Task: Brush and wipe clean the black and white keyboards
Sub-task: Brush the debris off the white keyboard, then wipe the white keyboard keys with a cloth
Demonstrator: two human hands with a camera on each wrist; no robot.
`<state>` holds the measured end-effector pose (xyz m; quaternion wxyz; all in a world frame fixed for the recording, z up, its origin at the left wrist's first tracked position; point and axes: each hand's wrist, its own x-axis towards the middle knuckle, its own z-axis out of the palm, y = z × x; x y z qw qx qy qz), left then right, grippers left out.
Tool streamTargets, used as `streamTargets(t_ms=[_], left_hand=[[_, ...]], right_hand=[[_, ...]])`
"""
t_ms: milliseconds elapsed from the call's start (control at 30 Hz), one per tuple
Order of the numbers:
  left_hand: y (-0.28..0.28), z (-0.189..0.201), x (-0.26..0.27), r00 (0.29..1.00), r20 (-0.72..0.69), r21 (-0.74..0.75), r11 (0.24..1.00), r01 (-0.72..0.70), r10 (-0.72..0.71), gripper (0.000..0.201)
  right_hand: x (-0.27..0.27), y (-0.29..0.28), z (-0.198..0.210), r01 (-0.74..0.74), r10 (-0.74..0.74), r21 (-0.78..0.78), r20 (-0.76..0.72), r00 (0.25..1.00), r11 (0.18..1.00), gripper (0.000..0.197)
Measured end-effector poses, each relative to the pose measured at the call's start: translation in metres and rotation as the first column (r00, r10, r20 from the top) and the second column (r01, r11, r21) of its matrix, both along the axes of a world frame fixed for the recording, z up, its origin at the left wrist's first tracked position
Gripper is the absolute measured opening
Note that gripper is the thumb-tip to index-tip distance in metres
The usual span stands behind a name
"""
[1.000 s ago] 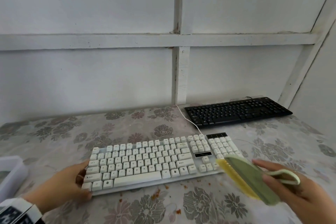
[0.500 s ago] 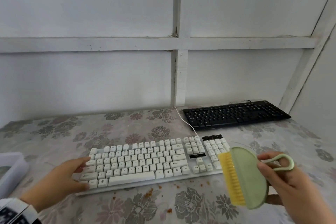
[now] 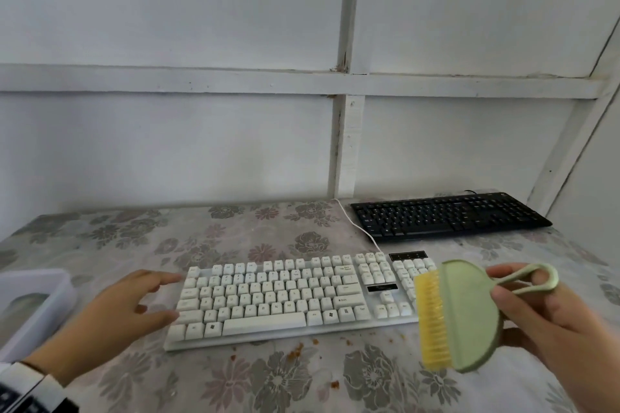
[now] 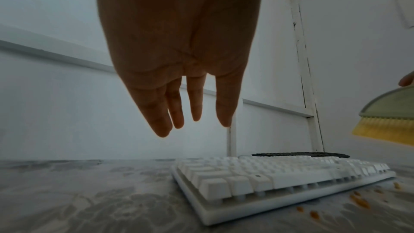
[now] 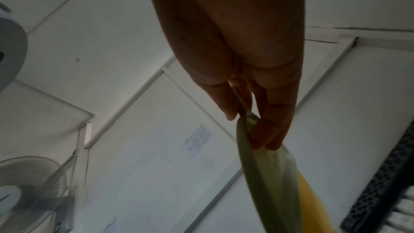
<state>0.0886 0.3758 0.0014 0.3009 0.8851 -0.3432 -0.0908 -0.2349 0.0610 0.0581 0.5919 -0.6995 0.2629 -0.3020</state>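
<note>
The white keyboard (image 3: 288,298) lies flat in the middle of the table; its near corner also shows in the left wrist view (image 4: 257,182). Behind it to the right lies the black keyboard (image 3: 449,216). My left hand (image 3: 134,308) hovers at the white keyboard's left end with straight fingers, lifted off it and holding nothing. My right hand (image 3: 553,329) grips a green brush (image 3: 469,315) with yellow bristles by its loop handle, raised above the keyboard's right end with the bristles facing left. In the right wrist view the fingers pinch the brush (image 5: 264,174).
Orange crumbs (image 3: 295,354) lie on the flowered tablecloth (image 3: 235,235) in front of the white keyboard. A white plastic tub (image 3: 30,305) stands at the left edge. White walls close off the back and right. A fan (image 5: 29,192) shows in the right wrist view.
My left hand let go of the white keyboard's left end and lifted off it. My right hand raised the brush and turned it upright, bristles now facing left.
</note>
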Motion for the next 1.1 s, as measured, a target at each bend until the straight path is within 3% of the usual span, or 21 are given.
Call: streamTargets(t_ms=[200, 233, 333, 433, 600, 700, 800, 967, 1100], left_hand=[[0.047, 0.017, 0.019, 0.999, -0.034, 0.024, 1.000, 0.018, -0.017, 0.042], [0.058, 0.020, 0.023, 0.999, -0.042, 0.046, 0.999, 0.027, -0.025, 0.051], [0.090, 0.022, 0.042, 0.999, 0.004, 0.105, 0.994, 0.042, -0.043, 0.083], [0.119, 0.025, 0.058, 0.998, 0.029, 0.128, 0.990, 0.056, -0.061, 0.089], [0.164, 0.028, 0.074, 0.999, -0.020, 0.146, 0.988, 0.044, -0.041, 0.092], [0.187, 0.026, 0.086, 0.998, -0.059, 0.140, 0.990, 0.028, -0.020, 0.095], [0.205, 0.024, 0.095, 0.992, -0.122, 0.137, 0.991, 0.004, 0.013, 0.112], [0.229, 0.017, 0.110, 0.969, -0.232, 0.028, 0.997, -0.078, 0.082, 0.143], [0.241, 0.014, 0.116, 0.936, -0.343, -0.144, 0.980, -0.141, 0.084, 0.136]], right_hand=[[0.046, 0.068, 0.019, -0.120, 0.123, -0.130, 0.017, 0.992, 0.984, 0.076], [0.057, 0.081, 0.022, -0.142, 0.147, -0.163, 0.020, 0.989, 0.976, 0.067], [0.096, 0.122, 0.031, -0.214, 0.232, -0.224, 0.058, 0.971, 0.951, 0.015], [0.142, 0.163, 0.032, -0.300, 0.321, -0.306, 0.020, 0.947, 0.904, 0.019], [0.227, 0.230, 0.027, -0.471, 0.513, -0.553, -0.089, 0.854, 0.688, 0.019], [0.278, 0.264, 0.019, -0.499, 0.597, -0.695, -0.124, 0.793, 0.518, 0.023], [0.321, 0.294, 0.009, -0.488, 0.630, -0.784, -0.164, 0.759, 0.384, 0.023], [0.366, 0.330, -0.013, -0.486, 0.672, -0.850, -0.240, 0.700, 0.203, 0.026], [0.377, 0.346, -0.037, -0.556, 0.684, -0.821, -0.333, 0.649, 0.129, 0.030]])
